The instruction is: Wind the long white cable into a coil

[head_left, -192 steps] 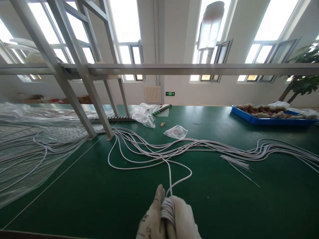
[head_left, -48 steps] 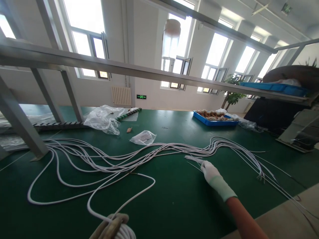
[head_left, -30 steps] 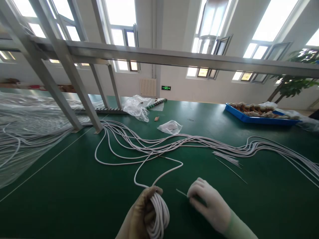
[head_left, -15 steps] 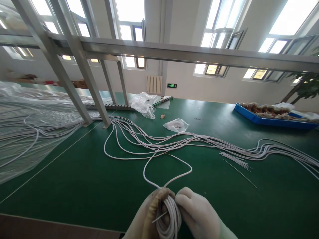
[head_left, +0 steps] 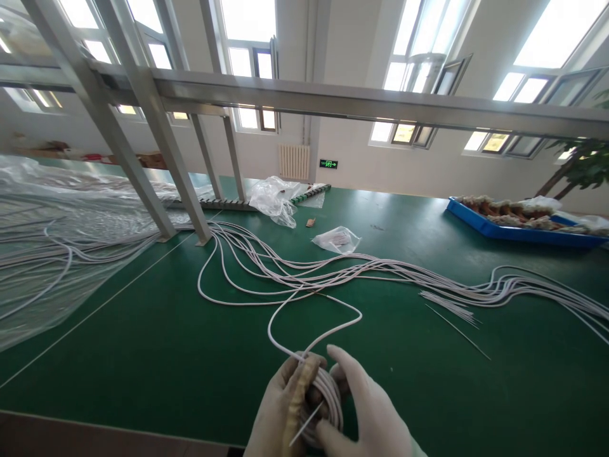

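Note:
My left hand [head_left: 280,412], in a worn glove, grips a wound coil of white cable [head_left: 328,397] at the bottom middle. My right hand [head_left: 366,412], in a white glove, is closed against the coil's right side, and a thin white tie [head_left: 304,425] pokes out between the two hands. From the coil a loose loop of the same cable [head_left: 314,317] runs up to a long bundle of white cables [head_left: 380,273] lying across the green table [head_left: 143,355]. A small bunch of thin white ties [head_left: 450,304] lies to the right.
A slanted metal frame [head_left: 157,133] stands at the left, with clear plastic sheeting [head_left: 57,241] over more cables. Crumpled plastic bags [head_left: 276,200] and a small packet [head_left: 337,240] lie further back. A blue tray [head_left: 518,222] with brownish parts sits at the far right.
My right hand reached out to the bunch of ties, came back with one, and has closed in on the coil held by my left hand. The tie now sticks out between both hands.

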`<state>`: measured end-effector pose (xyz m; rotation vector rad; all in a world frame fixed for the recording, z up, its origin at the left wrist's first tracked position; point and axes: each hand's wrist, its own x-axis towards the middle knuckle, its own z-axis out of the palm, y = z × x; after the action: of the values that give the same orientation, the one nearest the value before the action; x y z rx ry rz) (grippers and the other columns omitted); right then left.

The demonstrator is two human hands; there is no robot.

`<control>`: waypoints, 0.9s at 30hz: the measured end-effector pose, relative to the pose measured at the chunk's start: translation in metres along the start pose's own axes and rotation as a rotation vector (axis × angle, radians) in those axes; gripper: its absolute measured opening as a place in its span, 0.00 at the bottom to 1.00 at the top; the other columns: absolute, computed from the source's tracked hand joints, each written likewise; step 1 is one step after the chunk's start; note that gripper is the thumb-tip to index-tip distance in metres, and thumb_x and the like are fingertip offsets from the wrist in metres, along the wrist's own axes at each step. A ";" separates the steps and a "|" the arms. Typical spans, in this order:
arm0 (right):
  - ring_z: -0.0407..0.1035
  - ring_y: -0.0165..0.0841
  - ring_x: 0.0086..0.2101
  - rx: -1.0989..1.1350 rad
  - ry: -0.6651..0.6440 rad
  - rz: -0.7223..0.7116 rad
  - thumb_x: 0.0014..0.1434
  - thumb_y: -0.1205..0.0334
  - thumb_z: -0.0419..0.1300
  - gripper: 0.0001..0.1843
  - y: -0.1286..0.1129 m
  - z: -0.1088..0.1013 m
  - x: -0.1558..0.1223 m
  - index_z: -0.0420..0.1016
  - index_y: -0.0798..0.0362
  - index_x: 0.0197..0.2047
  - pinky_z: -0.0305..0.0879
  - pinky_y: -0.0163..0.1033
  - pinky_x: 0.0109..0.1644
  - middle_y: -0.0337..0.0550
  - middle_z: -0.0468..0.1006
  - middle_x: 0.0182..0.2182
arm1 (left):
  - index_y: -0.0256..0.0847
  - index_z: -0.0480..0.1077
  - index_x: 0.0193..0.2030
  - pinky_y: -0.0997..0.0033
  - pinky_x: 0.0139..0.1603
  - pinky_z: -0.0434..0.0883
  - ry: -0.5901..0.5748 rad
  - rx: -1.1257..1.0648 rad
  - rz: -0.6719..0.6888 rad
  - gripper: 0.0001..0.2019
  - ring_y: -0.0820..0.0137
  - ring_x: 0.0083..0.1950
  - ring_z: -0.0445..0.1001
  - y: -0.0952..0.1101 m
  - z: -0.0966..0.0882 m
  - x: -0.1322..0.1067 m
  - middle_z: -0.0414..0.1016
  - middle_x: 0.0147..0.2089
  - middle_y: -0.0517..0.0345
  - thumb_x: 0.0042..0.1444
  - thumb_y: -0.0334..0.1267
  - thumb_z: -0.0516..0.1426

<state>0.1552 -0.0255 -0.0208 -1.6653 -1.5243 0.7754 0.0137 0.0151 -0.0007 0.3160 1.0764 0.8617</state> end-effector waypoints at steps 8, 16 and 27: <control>0.82 0.50 0.42 -0.179 0.040 -0.189 0.52 0.64 0.70 0.36 0.002 0.001 0.009 0.70 0.41 0.64 0.85 0.52 0.38 0.45 0.84 0.48 | 0.44 0.78 0.42 0.67 0.36 0.74 -0.070 -0.009 0.013 0.12 0.63 0.38 0.80 -0.006 0.004 -0.002 0.82 0.36 0.56 0.56 0.47 0.69; 0.81 0.41 0.43 -0.269 0.113 -0.477 0.65 0.64 0.57 0.21 0.011 -0.015 0.010 0.70 0.43 0.61 0.84 0.43 0.42 0.45 0.83 0.49 | 0.44 0.80 0.43 0.70 0.39 0.75 -0.100 0.014 0.021 0.18 0.65 0.38 0.80 -0.006 0.008 -0.007 0.82 0.35 0.58 0.52 0.52 0.72; 0.80 0.34 0.40 0.053 0.174 -0.408 0.71 0.60 0.60 0.12 0.006 -0.017 0.011 0.81 0.37 0.52 0.78 0.31 0.44 0.38 0.83 0.44 | 0.40 0.81 0.42 0.73 0.40 0.73 -0.232 -0.056 0.067 0.21 0.69 0.37 0.78 -0.014 0.001 0.003 0.81 0.34 0.56 0.43 0.45 0.77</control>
<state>0.1738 -0.0172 -0.0157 -1.2853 -1.6296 0.4368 0.0219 0.0080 -0.0106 0.3965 0.8289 0.8896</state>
